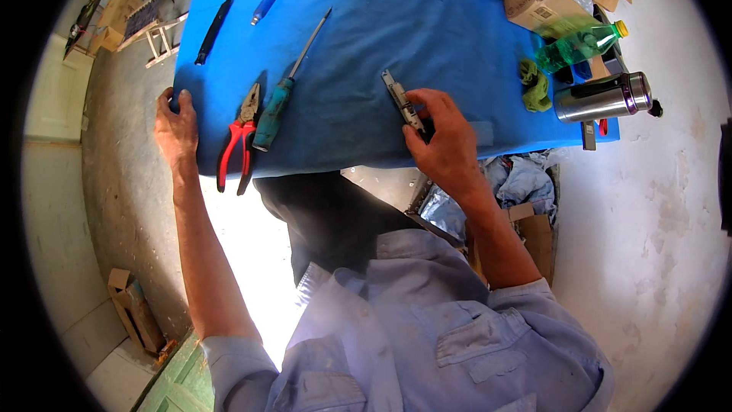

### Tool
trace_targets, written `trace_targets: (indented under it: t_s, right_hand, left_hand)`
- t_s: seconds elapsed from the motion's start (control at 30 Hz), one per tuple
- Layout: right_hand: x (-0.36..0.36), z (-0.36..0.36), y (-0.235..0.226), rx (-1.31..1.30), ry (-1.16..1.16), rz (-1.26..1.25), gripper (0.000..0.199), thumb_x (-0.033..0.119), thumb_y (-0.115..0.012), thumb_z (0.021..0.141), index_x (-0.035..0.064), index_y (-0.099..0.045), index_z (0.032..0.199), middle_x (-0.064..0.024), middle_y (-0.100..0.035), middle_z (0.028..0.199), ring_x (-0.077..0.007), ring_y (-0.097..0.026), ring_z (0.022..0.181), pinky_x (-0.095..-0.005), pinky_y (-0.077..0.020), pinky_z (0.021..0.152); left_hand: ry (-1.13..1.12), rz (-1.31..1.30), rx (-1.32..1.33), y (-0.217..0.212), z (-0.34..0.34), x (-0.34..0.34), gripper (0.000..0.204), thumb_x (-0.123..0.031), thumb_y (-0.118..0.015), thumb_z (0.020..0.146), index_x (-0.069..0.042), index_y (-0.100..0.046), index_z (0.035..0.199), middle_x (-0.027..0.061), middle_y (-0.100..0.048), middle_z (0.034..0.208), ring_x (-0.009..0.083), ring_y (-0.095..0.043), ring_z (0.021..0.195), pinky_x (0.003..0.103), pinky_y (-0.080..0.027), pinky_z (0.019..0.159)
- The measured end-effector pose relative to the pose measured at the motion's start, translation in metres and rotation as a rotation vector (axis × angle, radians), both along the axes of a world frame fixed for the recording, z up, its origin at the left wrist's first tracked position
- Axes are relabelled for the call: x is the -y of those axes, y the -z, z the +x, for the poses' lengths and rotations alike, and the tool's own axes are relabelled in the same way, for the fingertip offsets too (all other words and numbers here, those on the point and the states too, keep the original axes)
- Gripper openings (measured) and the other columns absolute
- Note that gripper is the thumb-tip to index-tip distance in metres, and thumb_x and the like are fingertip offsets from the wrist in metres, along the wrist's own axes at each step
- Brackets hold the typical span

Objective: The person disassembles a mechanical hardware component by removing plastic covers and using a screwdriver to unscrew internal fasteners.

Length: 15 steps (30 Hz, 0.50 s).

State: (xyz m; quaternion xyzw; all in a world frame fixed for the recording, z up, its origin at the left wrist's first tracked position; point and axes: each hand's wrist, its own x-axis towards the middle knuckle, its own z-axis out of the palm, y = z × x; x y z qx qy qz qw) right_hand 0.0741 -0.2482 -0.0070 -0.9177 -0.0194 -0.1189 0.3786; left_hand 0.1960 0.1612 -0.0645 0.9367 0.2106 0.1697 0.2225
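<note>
My right hand point(444, 133) is closed round a narrow, grey-silver metal part point(402, 101) with dark slots along it. The part tilts over the blue-covered table point(343, 133); its exact kind is unclear. At the table's left edge my left hand point(177, 123) rests with its fingers apart, holding nothing. Red-handled pliers point(238, 141) lie nearest to it, jaws pointing away from me. Beside them is a screwdriver with a teal handle point(273, 116). Farther off lie a black pen-shaped tool point(214, 30) and a blue-handled screwdriver point(267, 4).
To the right are a steel flask point(602, 98), a green bottle with a yellow cap point(581, 47), crumpled green cloth point(535, 85) and a cardboard box point(540, 8). A white wall point(648, 183) borders that side. Below the table is a box with blue cloth point(526, 183).
</note>
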Motion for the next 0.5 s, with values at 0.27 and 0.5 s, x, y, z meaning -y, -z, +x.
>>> trace_targets:
  t_s: [0.27, 0.5]
  right_hand:
    - [-0.004, -0.002, 0.006, -0.036, 0.065, -0.114, 0.031, 0.012, -0.074, 0.083, 0.0063, -0.065, 0.112, -0.0123, -0.065, 0.101, -0.0330, -0.066, 0.090, -0.0431, -0.0511, 0.077]
    - [-0.003, -0.002, 0.011, 0.012, 0.088, -0.123, 0.023, 0.015, -0.075, 0.083, 0.0078, -0.070, 0.104, -0.0100, -0.065, 0.094, -0.0297, -0.066, 0.088, -0.0414, -0.0506, 0.072]
  left_hand:
    - [-0.032, -0.036, -0.033, 0.000, -0.002, 0.001, 0.061, -0.052, -0.053, 0.094, -0.015, -0.057, 0.142, 0.0184, -0.064, 0.135, 0.0363, -0.063, 0.122, 0.048, -0.049, 0.104]
    - [-0.045, -0.035, -0.044, 0.000, -0.001, 0.003, 0.059, -0.052, -0.053, 0.095, -0.015, -0.058, 0.140, 0.0176, -0.064, 0.135, 0.0346, -0.063, 0.122, 0.046, -0.048, 0.106]
